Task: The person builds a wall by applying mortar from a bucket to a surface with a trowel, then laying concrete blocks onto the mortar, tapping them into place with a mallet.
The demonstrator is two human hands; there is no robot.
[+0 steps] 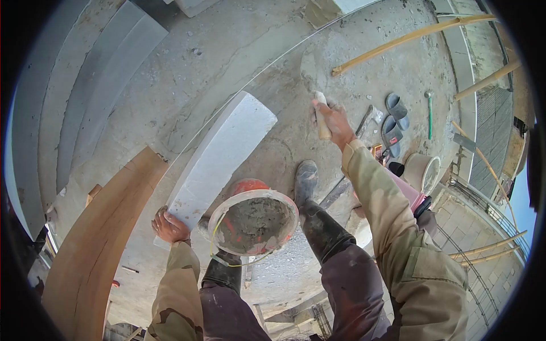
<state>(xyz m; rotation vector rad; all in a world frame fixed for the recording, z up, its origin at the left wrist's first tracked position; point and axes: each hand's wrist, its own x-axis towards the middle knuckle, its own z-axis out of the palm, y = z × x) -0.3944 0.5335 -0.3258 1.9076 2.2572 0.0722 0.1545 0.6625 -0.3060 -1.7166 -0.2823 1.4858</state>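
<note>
While mortar bucket [247,196] sits between rubber boots [327,234], left hand [172,226] at its 9 o'clock clamps fingers on near end of white masonry block [227,153], lying toward 11. Right hand [335,120], 1 o'clock: fingers wrapped round wooden tool handle [324,130] (far end indistinct). Slide sandals [392,135], 2 o'clock.

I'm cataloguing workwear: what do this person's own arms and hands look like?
The left sleeve is long and tan, with a brown camouflage pattern; the right sleeve is also long and tan, with a stitched pocket-like panel. The left hand and right hand wear no gloves.
</note>
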